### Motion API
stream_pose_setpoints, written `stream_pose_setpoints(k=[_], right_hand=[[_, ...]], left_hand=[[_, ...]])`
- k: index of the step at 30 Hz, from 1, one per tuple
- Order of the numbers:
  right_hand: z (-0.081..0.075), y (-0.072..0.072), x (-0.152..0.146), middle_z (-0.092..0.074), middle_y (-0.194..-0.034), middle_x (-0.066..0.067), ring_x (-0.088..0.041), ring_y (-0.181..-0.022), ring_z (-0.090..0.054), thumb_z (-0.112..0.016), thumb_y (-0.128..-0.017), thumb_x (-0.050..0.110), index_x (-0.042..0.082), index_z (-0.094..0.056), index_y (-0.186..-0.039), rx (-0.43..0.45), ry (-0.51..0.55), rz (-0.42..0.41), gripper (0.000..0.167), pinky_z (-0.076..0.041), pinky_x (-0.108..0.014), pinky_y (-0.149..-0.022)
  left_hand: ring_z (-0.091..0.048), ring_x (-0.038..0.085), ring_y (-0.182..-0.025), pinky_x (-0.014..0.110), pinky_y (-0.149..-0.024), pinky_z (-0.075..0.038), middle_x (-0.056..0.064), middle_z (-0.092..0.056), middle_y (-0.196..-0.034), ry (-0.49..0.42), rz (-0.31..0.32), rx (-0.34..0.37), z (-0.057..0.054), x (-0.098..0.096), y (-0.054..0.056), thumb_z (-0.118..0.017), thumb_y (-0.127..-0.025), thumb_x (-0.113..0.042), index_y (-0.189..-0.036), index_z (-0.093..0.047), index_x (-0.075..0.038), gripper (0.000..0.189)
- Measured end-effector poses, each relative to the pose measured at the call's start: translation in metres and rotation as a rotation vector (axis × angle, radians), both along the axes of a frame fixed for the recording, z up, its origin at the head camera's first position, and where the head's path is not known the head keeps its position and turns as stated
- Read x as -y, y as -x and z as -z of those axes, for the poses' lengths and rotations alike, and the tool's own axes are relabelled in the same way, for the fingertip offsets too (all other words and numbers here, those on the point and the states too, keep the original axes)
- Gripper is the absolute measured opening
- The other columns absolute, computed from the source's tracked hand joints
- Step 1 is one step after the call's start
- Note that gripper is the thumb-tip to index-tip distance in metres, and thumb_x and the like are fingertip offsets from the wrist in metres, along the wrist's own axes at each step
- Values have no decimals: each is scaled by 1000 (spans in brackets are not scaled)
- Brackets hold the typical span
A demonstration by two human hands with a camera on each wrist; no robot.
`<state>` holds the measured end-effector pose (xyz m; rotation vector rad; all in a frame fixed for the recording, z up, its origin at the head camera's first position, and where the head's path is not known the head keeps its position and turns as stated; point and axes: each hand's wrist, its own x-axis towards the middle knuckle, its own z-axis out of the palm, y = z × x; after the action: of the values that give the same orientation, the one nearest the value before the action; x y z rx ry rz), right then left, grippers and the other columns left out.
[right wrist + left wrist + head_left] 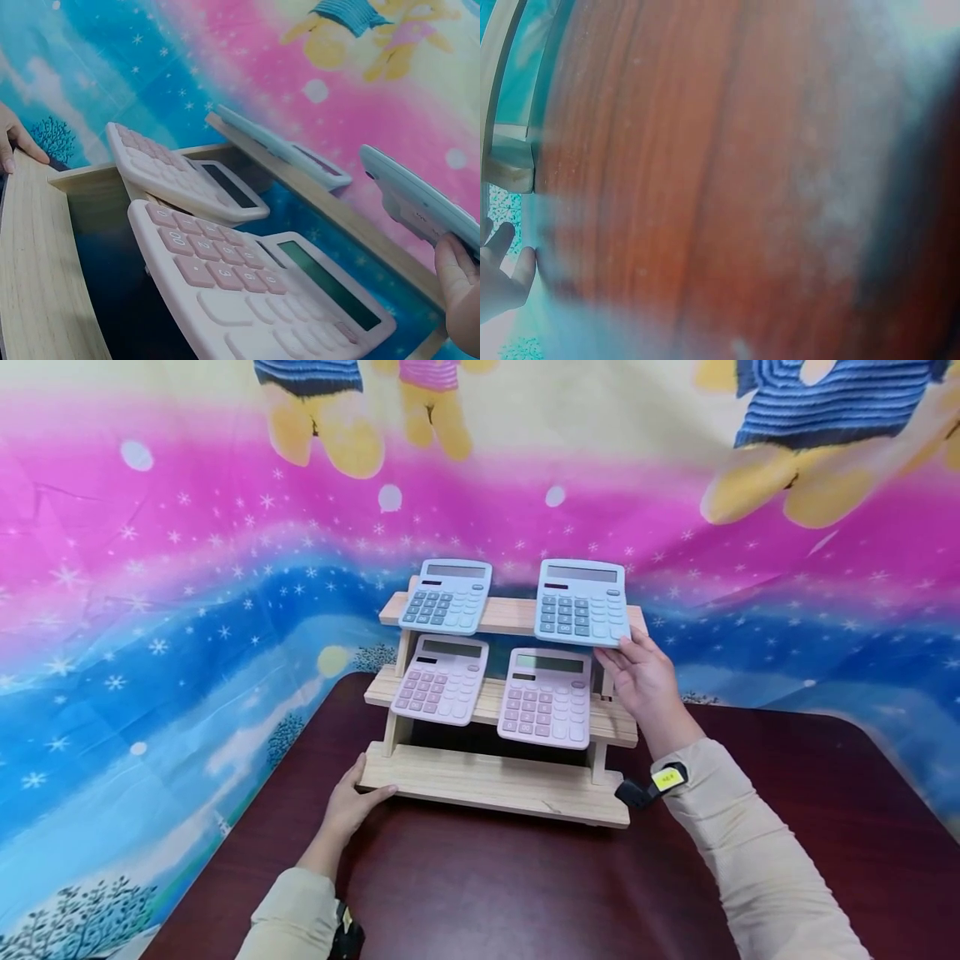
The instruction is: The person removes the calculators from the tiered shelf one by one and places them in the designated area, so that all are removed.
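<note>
My right hand (643, 678) pinches a light blue calculator (581, 597) by its lower right corner, at the right of the top shelf. In the right wrist view this calculator (420, 196) is tilted, raised off the shelf board, with my thumb against its underside. My left hand (348, 806) holds the front left corner of a three-tier wooden stand (495, 783), thumb along the bottom board's front edge. Another light blue calculator (446, 596) leans on the top tier at left. Two pink calculators, a left one (441, 681) and a right one (545, 697), lean on the middle tier.
The stand is on a dark red-brown table (480, 885) with rounded corners. Behind it hangs a colourful cloth backdrop (225, 568) with snowflakes and bears. The left wrist view mostly shows blurred tabletop (682, 180).
</note>
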<state>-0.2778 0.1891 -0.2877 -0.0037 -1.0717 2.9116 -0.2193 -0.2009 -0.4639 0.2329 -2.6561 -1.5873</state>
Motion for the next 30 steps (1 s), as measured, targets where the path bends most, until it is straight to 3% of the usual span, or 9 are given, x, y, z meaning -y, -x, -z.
stream_pose_setpoints(k=[8,16,23,30], right_hand=[[-1,-17,-20,-51,-113,-12,-25,-120,-33,-46,-86,-3,8,-26,-136,-78,50,-21,55,-27,-34,-95],[5,-31,-35,-47,-119,-13,-24,-123,-28,-42,-88,-3,9,-20,-138,-92,63,-40,57,-27,-33,-96],[18,-45,-52,-49,-116,-15,-27,-104,-50,-42,-87,-6,10,-17,-139,-112,175,-47,60,-26,-35,-95],[31,-56,-69,-51,-115,-17,-29,-105,-49,-36,-89,-6,11,-19,-138,-152,251,-60,55,-28,-36,-95]], left_hand=[[-11,32,-127,45,-100,-13,20,-14,-140,-8,-2,4,0,1,0,-72,-67,-34,-138,-16,-4,95],[-11,31,-127,44,-100,-14,20,-14,-140,2,-2,2,0,4,-2,-72,-68,-32,-138,-16,-5,94],[-11,32,-127,45,-100,-14,21,-14,-140,12,6,10,1,2,-3,-72,-68,-33,-138,-15,-4,95],[-11,31,-127,43,-100,-13,21,-14,-140,4,10,-2,0,1,0,-72,-68,-31,-138,-16,-4,94]])
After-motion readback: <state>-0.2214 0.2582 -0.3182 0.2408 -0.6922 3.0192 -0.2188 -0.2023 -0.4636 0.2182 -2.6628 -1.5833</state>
